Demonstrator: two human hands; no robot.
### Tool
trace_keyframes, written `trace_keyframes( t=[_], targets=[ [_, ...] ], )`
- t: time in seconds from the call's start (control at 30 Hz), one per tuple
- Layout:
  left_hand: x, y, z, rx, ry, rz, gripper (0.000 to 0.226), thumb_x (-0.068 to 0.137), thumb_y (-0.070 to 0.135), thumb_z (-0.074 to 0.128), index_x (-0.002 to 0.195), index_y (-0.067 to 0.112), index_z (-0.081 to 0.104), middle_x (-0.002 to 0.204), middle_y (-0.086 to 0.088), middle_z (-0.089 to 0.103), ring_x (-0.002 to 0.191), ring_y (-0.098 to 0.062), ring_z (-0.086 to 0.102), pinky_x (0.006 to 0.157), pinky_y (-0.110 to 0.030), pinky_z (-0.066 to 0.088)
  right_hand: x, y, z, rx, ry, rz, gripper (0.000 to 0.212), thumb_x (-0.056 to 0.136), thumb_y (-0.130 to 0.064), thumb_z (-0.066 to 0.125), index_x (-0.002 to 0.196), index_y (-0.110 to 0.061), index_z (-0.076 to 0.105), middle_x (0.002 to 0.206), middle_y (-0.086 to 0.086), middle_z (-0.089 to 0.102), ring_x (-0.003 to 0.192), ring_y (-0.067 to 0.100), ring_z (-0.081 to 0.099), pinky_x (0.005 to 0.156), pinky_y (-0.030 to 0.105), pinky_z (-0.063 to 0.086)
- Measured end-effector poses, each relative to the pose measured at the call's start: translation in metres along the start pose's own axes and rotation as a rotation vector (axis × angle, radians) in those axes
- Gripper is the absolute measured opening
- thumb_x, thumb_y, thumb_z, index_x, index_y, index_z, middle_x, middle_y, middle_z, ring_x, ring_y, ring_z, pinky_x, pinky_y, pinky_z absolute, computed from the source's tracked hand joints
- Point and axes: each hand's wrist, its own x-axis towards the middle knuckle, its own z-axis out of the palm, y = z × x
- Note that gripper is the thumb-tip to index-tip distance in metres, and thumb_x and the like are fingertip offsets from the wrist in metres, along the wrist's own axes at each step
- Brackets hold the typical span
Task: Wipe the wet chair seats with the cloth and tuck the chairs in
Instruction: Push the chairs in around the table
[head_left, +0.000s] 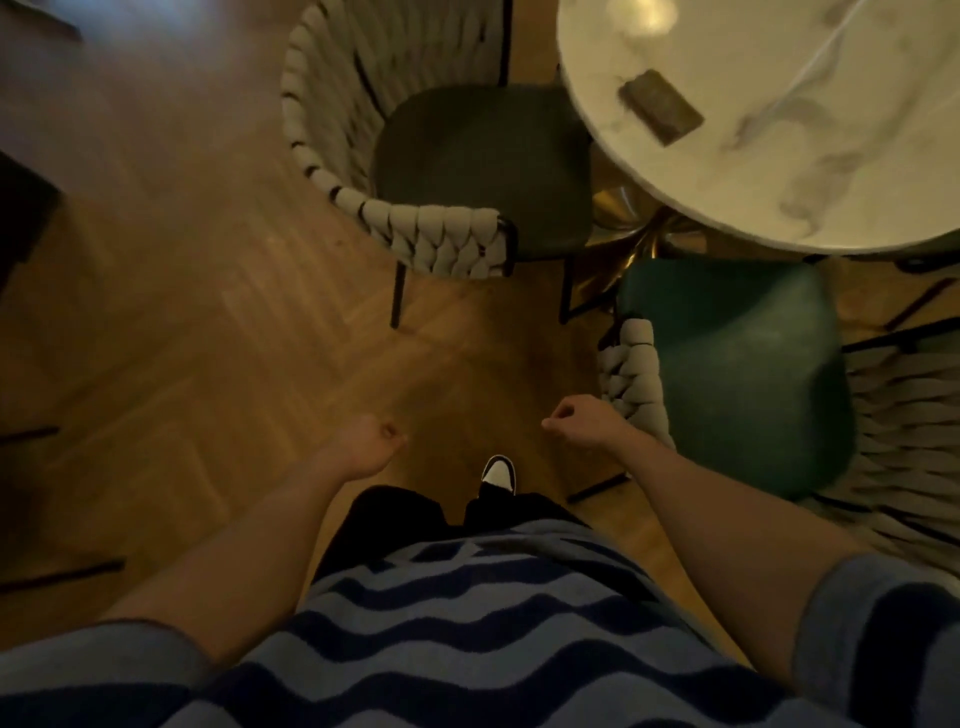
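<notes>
We count two chairs, one round table (857, 208) and one small brown block (661, 106) lying on the tabletop. The far chair (478, 166) has its dark seat facing right, its front edge partly under the table rim. The near chair (737, 374) has a green seat whose long axis runs toward the table above it. Our left hand (371, 444) and right hand (576, 421) hang over the wooden floor (208, 322), fingers loosely curled, holding nothing. We see no cloth.

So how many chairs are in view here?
2. One chair left of the marble table, seat partly under it; another chair nearer the person, by the right hand. Dark legs at the frame's left edge may belong to more.
</notes>
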Motion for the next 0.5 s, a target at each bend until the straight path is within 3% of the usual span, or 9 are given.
trace_keyframes(
  t=[0.1, 0.23, 0.33, 0.5],
  targets=[
    [0.030, 0.035, -0.036, 0.126, -0.010, 0.094, 0.030, 0.099, 0.033, 0.053, 0.114, 0.009, 0.064, 0.105, -0.014, 0.068, 0.098, -0.028, 0.064, 0.073, -0.026, 0.044, 0.010, -0.012, -0.018, 0.071, 0.037, 0.026, 0.022, 0.099, -0.043, 0.063, 0.105, -0.022, 0.065, 0.107, 0.001, 0.066, 0.096, 0.018, 0.064, 0.087, 0.038, 0.058],
    [0.082, 0.076, -0.079, 0.287, 0.014, 0.244, 0.031, 0.096, 0.032, 0.056, 0.120, 0.012, 0.060, 0.116, -0.010, 0.066, 0.103, -0.024, 0.061, 0.081, -0.029, 0.046, 0.025, -0.024, -0.040, 0.199, 0.107, 0.072, 0.021, 0.100, -0.044, 0.061, 0.102, -0.024, 0.065, 0.105, 0.000, 0.067, 0.096, 0.018, 0.065, 0.084, 0.036, 0.057],
    [0.117, 0.108, -0.109, 0.400, 0.009, 0.351, 0.046, 0.097, 0.035, 0.054, 0.137, 0.014, 0.047, 0.127, -0.009, 0.058, 0.111, -0.025, 0.057, 0.088, -0.033, 0.047, 0.038, -0.036, -0.053, 0.268, 0.181, 0.120, 0.027, 0.101, -0.048, 0.056, 0.107, -0.023, 0.064, 0.111, 0.000, 0.065, 0.100, 0.017, 0.063, 0.083, 0.033, 0.053],
    [0.178, 0.162, -0.148, 0.546, 0.054, 0.606, 0.047, 0.095, 0.037, 0.055, 0.137, 0.018, 0.045, 0.130, -0.009, 0.054, 0.113, -0.024, 0.054, 0.093, -0.037, 0.047, 0.051, -0.061, -0.068, 0.404, 0.302, 0.225, 0.043, 0.101, -0.055, 0.052, 0.122, -0.019, 0.062, 0.112, 0.002, 0.061, 0.104, 0.022, 0.062, 0.090, 0.040, 0.057]
  ],
)
